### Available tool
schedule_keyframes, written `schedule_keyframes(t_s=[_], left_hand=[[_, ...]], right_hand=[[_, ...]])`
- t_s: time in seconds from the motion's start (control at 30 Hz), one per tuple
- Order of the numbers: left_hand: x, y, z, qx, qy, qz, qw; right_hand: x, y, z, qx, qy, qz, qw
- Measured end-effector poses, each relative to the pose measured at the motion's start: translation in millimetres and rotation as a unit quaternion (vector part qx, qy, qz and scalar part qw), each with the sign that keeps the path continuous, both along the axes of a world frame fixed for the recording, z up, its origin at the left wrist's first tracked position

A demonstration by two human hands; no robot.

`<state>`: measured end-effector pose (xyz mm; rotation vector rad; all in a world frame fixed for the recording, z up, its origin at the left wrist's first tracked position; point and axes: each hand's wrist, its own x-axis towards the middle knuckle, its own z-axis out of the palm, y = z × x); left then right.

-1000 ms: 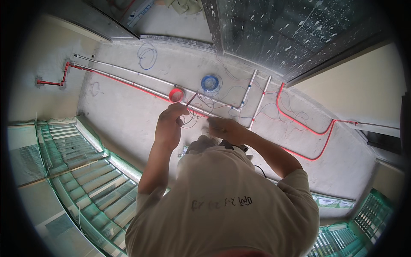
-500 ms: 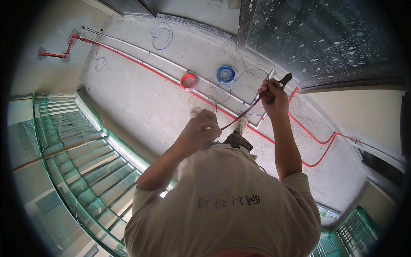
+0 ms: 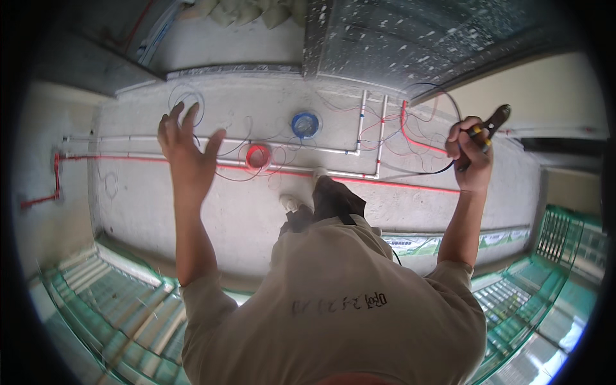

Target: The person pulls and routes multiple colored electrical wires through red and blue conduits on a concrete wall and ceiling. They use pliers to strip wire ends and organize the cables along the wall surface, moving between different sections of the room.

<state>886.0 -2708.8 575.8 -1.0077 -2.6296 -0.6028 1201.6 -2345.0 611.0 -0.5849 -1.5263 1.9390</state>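
My left hand is held out over the left part of the pipes, its fingers spread, with nothing seen gripped. My right hand is raised at the right, closed round pliers with dark jaws and yellow-marked handles. A dark cable or bundle of wires also runs through this hand, one part looping up above it and another trailing down to the left. On the floor between my hands lie a red wire coil and a blue wire coil, with loose thin wires around them.
White pipes and a red pipe run along the concrete floor past my feet. A red tube bends near the wall. Behind stands a paint-speckled dark panel; sacks lie beyond the threshold. Green netted railings are nearest me.
My left hand has moved left and opened, away from the dark strand it pinched. My right hand has shifted right with the pliers and wires. My view has turned.
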Motion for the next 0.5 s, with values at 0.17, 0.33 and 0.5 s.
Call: schedule_keyframes(t_s=[0.17, 0.33, 0.5], left_hand=[[54.1, 127.2, -6.0, 0.130, -0.256, -0.389, 0.876], [-60.7, 196.4, -61.3, 0.066, -0.399, -0.374, 0.834], [-306.8, 145.1, -82.7, 0.168, -0.361, -0.142, 0.906]], right_hand=[[-80.0, -57.4, 0.9, 0.030, -0.072, 0.274, 0.959], [-102.1, -30.5, 13.7, 0.108, 0.087, 0.153, 0.978], [-34.7, 83.6, 22.3, 0.102, 0.194, -0.139, 0.966]])
